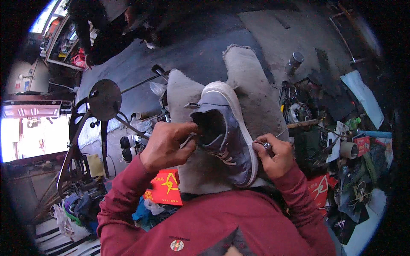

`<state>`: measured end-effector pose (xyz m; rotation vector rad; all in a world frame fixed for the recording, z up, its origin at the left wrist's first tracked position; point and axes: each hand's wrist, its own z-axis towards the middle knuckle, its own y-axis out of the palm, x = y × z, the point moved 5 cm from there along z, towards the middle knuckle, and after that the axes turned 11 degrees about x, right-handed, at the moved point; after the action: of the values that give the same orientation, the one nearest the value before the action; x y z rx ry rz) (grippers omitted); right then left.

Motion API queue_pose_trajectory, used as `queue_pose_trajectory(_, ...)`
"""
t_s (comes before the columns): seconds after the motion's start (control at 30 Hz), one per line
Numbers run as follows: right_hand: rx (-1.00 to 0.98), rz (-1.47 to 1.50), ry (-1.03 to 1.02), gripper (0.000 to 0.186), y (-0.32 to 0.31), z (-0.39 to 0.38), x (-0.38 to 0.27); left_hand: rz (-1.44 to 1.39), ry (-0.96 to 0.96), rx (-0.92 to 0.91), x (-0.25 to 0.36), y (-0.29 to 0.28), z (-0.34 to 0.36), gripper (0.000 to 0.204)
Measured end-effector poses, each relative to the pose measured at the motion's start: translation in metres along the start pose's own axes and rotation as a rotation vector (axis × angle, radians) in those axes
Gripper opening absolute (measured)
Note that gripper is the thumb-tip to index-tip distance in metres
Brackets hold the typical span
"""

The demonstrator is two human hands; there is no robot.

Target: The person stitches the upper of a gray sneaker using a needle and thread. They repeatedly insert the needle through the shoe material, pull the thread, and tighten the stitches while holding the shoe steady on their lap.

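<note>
A grey-blue shoe (235,141) with a white sole and pale laces lies on my lap, its opening facing left. Beside that opening is my left hand (171,144), thumb and forefinger bent together at the collar; what they pinch, something whitish, is too small to make out. Along the right edge of the sole, my right hand (275,155) is closed round a small tool with a shiny metal end (267,145). The rest of this tool is hidden in the fingers. A worn grey cloth (252,81) covers my legs under the shoe.
A machine with a round dark disc (105,100) stands at left. Red boxes (164,187) lie by my left side, and bags (70,213) pile up lower left. Clutter with a cardboard tube (349,149) fills the right. Another person (115,34) is at the far left.
</note>
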<state>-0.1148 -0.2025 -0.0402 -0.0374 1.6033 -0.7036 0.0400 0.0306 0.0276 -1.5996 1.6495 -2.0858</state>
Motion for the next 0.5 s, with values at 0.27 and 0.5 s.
queue_pose_trajectory(0.27,-0.055,-0.006,0.03,0.011,0.0026,0.0025,0.0024,0.052,0.149,0.078,-0.0015,0.0059,0.0003,0.024)
queue_pose_trajectory(0.5,-0.033,-0.019,-0.011,0.012,0.0034,0.0007,-0.001,-0.017,0.185,0.068,-0.0034,0.0,0.0002,0.018)
